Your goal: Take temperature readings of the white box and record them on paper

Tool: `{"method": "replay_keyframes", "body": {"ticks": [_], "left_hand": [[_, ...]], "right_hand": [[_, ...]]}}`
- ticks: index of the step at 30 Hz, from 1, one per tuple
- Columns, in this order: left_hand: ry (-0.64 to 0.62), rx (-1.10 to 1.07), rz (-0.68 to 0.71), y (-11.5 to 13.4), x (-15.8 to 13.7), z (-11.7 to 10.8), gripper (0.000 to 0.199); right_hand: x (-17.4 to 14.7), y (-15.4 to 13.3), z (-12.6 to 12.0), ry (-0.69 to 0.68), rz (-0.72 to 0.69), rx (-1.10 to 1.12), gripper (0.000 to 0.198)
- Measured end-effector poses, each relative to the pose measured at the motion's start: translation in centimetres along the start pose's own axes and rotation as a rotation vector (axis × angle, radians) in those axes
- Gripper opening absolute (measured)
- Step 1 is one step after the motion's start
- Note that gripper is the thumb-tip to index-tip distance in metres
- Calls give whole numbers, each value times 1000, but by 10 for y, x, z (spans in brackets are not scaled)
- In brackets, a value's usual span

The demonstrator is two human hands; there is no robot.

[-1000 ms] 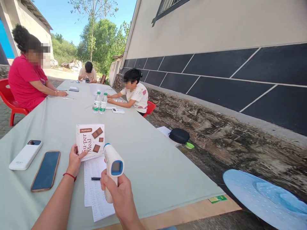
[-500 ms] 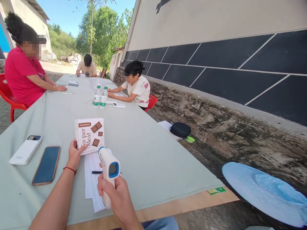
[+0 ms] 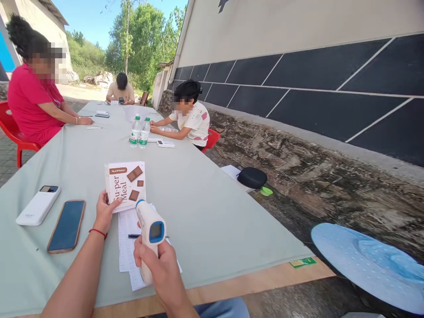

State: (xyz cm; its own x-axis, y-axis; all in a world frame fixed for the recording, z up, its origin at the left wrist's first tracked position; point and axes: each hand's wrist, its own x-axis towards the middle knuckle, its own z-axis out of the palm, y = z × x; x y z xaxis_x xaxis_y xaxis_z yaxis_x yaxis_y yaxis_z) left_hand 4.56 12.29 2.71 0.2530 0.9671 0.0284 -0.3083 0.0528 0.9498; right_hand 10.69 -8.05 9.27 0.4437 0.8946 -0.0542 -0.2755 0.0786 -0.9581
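Note:
My left hand (image 3: pixel 106 210) grips the lower left corner of a white box (image 3: pixel 127 187) printed with brown chocolate pieces, which stands upright. In my right hand (image 3: pixel 159 260) is a white infrared thermometer (image 3: pixel 150 223) with a blue-rimmed screen. Its front end points toward the box's lower right part, and whether they touch I cannot tell. Handwritten paper sheets (image 3: pixel 125 254) lie beneath the thermometer, with a black pen (image 3: pixel 133 236) on them, partly hidden. To the left of my left hand lie a phone (image 3: pixel 67 226) and a white power bank (image 3: pixel 39 206).
Two water bottles (image 3: pixel 139 133) stand on the cloth-covered table (image 3: pixel 212 229). A person in pink (image 3: pixel 35 104) sits at the left, another (image 3: pixel 192 119) at the right, a third (image 3: pixel 121 92) at the far end. A blue hat (image 3: pixel 367 265) and a black case (image 3: pixel 252 177) lie off the right edge.
The view has shifted slightly. My hands keep their grips on the box and the thermometer, with almost no movement between them.

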Motion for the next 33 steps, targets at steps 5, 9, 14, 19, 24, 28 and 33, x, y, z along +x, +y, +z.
{"method": "replay_keyframes", "body": {"ticks": [5,9,14,19,24,28,33], "left_hand": [[-10,4,19,-2,1,0,73],[-11,2,25,-2,2,0,74],[9,-2,47,-1,1,1,72],[24,-13,43,-1,1,3,73],[12,3,60,-4,4,4,73],[2,41,59,-3,2,2,71],[4,97,91,2,2,-1,73]], "right_hand": [[6,-9,4,37,-50,1,31],[7,-13,-1,54,-75,-89,34],[14,-13,-37,214,-120,-371,30],[32,1,-106,300,-1,-979,47],[44,19,-159,286,87,-1558,44],[48,38,-178,265,-22,-1674,40],[52,64,-154,300,-482,-1525,34]]}}
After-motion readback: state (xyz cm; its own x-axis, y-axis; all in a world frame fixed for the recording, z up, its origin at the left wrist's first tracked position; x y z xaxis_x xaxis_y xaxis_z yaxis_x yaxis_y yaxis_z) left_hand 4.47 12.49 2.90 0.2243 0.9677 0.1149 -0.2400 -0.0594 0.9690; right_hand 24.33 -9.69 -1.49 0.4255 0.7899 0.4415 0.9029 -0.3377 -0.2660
